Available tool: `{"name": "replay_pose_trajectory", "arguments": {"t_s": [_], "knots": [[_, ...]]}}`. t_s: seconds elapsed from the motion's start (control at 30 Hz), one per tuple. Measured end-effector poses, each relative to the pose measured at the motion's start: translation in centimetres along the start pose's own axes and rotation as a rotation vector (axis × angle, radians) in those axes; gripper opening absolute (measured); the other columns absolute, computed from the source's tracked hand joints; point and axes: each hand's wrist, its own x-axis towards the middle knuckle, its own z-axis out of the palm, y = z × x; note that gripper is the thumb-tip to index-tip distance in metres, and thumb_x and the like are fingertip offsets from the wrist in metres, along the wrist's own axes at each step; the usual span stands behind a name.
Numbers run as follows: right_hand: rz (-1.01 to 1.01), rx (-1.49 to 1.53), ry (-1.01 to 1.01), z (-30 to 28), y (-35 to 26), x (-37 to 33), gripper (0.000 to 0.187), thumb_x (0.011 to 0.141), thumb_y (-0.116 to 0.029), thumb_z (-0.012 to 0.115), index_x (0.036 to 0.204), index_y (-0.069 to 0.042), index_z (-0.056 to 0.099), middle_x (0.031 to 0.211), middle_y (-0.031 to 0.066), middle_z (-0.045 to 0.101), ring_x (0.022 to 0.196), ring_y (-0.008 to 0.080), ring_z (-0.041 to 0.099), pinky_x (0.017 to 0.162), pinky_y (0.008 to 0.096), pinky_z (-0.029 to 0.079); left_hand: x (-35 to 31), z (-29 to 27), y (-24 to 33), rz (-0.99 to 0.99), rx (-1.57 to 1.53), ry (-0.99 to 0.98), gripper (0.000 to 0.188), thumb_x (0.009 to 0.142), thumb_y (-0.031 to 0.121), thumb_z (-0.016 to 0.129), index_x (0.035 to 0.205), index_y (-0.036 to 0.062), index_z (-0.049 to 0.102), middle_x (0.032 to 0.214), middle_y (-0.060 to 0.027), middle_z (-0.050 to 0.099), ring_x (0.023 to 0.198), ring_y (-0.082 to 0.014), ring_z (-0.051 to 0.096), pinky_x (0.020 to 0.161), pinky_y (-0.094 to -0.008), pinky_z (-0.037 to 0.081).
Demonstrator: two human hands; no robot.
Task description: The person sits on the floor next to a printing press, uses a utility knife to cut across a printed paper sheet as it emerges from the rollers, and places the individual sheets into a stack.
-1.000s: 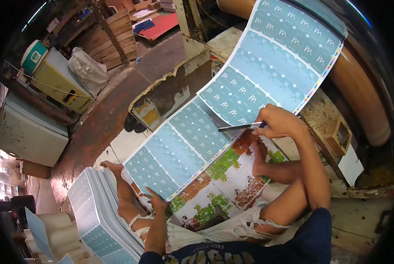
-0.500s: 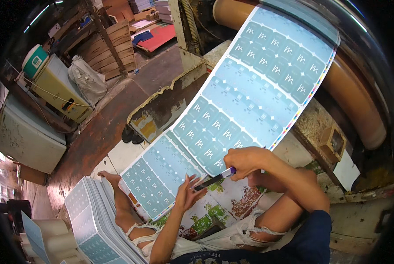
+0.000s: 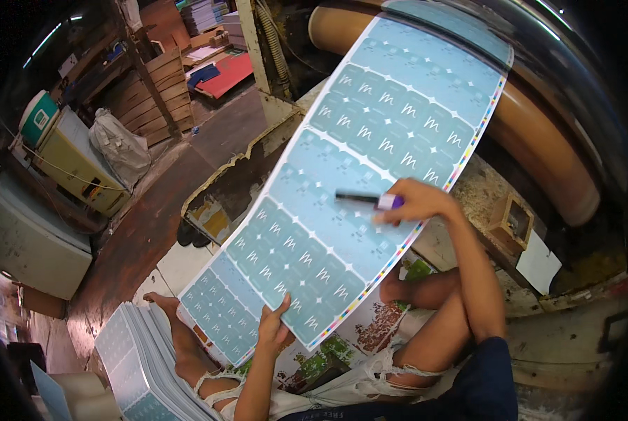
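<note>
A long printed paper sheet (image 3: 314, 175), pale blue and teal with rows of rounded label shapes, slopes down from a roller toward my lap. My left hand (image 3: 273, 326) pinches its lower edge, thumb on top and fingers partly hidden underneath. Over the middle of the sheet, my right hand (image 3: 413, 202) grips a knife (image 3: 390, 202) with a purple handle; its dark blade points left and is blurred. Whether the blade touches the paper I cannot tell. Another printed section (image 3: 219, 312) lies lower, at the sheet's near end, between my legs.
A thick stack of printed sheets (image 3: 135, 358) stands by my left leg. Brown rollers (image 3: 556, 158) of a machine are at the far right. A small wooden box (image 3: 510, 219) sits on a ledge there. A ragged-edged panel (image 3: 237, 182) stands left of the sheet.
My right hand with the knife has moved up and away from the lower edge, over the sheet. More sheet extends down, and my left hand now grips its edge.
</note>
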Motion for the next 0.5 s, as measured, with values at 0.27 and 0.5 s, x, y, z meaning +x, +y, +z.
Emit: {"name": "replay_pose_trajectory", "arguments": {"t_s": [0.27, 0.5], "knots": [[0.04, 0.437, 1.068, -8.5, 7.1, -2.8, 0.027, 0.094, -0.023, 0.062, 0.106, 0.0, 0.068, 0.07, 0.0047, 0.064, 0.052, 0.0102, 0.061, 0.042, 0.0245, 0.046, -1.7, -1.3, 0.2, 0.087, 0.082, 0.055, 0.045, 0.091, 0.009, 0.067, 0.129, -0.0009, 0.045, 0.115, -0.0122, 0.06, 0.1, -0.0231, 0.064, 0.083, -0.0361, 0.057], [0.047, 0.483, 1.412, -10.3, 11.9, -3.8, 0.038, 0.096, -0.029, 0.06, 0.119, 0.002, 0.063, 0.078, 0.0078, 0.068, 0.051, 0.0085, 0.058, 0.043, 0.0216, 0.043, -4.0, -4.8, 1.5, 0.089, 0.122, 0.116, 0.047, 0.091, 0.003, 0.064, 0.132, -0.0007, 0.042, 0.12, -0.0135, 0.058, 0.105, -0.0244, 0.062, 0.087, -0.0374, 0.056]]}}
